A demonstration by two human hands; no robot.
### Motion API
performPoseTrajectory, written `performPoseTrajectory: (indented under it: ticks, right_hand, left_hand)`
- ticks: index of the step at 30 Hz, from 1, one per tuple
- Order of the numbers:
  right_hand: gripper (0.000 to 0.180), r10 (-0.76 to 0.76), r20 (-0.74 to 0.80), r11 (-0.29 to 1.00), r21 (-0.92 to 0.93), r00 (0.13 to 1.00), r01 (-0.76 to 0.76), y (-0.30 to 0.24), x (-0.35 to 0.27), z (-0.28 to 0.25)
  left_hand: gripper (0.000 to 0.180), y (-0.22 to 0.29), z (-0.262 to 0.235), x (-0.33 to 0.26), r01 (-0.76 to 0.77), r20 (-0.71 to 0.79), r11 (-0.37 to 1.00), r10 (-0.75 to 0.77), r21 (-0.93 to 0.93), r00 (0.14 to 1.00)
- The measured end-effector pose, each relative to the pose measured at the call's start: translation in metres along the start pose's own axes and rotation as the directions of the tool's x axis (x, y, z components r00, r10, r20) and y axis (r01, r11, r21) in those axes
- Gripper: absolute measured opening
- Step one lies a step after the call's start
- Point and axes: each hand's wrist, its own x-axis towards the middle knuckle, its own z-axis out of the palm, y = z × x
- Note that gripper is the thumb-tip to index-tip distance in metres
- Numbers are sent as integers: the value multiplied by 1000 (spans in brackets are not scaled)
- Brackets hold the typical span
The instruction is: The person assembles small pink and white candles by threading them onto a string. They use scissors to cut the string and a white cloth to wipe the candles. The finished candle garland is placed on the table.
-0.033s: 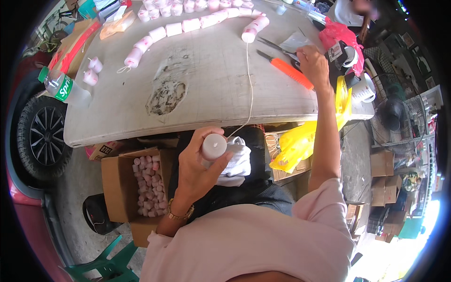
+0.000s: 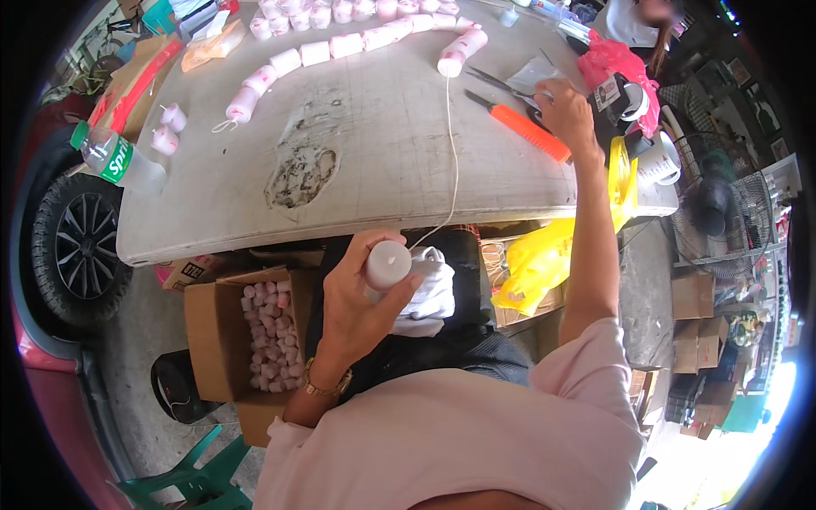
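Observation:
My left hand (image 2: 353, 293) is wrapped round a white cylindrical candle (image 2: 388, 265), held upright below the table's near edge with a short wick-like nub on top. A thin pale cord (image 2: 453, 153) runs from beside this candle up across the table to a curved row of pink-and-white cylinders (image 2: 346, 45) strung end to end. At the table's right side my right hand (image 2: 568, 115) has its fingers curled at the handles of the scissors (image 2: 501, 82), whose blades point left. An orange-handled knife (image 2: 527, 132) lies right beside that hand.
Several wrapped cylinders stand along the table's far edge. Two small candles (image 2: 166, 140) and a green-capped bottle (image 2: 119, 160) stand at left. An open carton (image 2: 208, 340) of small pink pieces sits below. A yellow bag (image 2: 540, 263) hangs at right, near a mug (image 2: 657, 161).

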Motion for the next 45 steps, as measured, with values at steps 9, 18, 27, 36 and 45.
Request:
performPoseTrajectory:
  ticks: [9,18,27,36,45]
  right_hand:
    - [38,28,351,988,-151,936,27,16,55,-3]
    - [22,187,-31,266,964,982,-21,-114,-83,-79]
    - [23,157,-406,391,863,901,320,-224,-152,-82]
    - [36,195,-303,483,858,933,177,-225,-152,-121]
    - [33,247,-392,653,743,886,147,-234,-153,-121]
  left_hand:
    - [38,3,3,7,-105,-28,990,108,93,994]
    - [26,-10,15,16,-207,-50,975,212,84,976]
    - [23,-17,29,13,-175,-73,962,194,212,978]
    - [16,-24,26,12,-247,-118,957,266,152,957]
    - [18,-24,21,21,-266,-123,923,309,277,943]
